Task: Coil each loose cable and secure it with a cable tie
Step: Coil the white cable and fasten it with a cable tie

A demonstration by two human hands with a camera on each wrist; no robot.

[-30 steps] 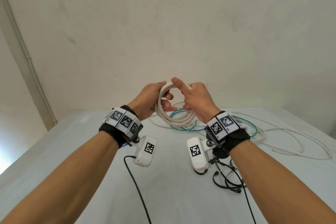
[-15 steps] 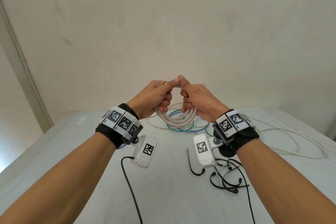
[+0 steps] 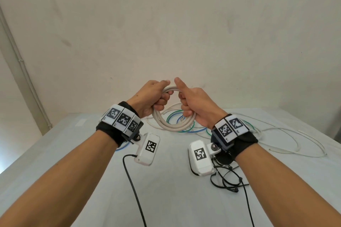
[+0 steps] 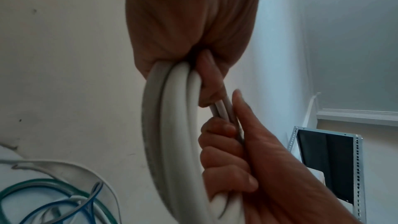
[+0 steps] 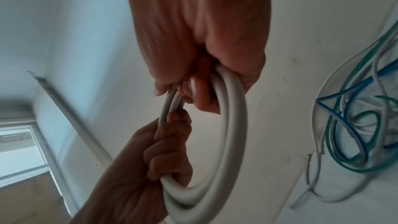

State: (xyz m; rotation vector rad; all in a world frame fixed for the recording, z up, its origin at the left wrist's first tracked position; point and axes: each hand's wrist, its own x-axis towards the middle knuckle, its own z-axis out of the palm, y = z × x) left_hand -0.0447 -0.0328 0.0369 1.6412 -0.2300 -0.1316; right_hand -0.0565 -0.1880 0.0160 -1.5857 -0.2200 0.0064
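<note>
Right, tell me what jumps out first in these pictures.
First, the thick white cable coil, held up over the middle of the table between both hands: the left hand grips its left side, the right hand its right. Behind it on the table lies a tangle of green, blue and white cables, and black cable ties lie beneath the right wrist.

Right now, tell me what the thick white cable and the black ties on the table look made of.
White cable: apparently a smooth, matte plastic or rubber jacket; it bends into even loops in both hands. Black cable ties: thin, springy strips, probably nylon; too small to confirm.
</note>
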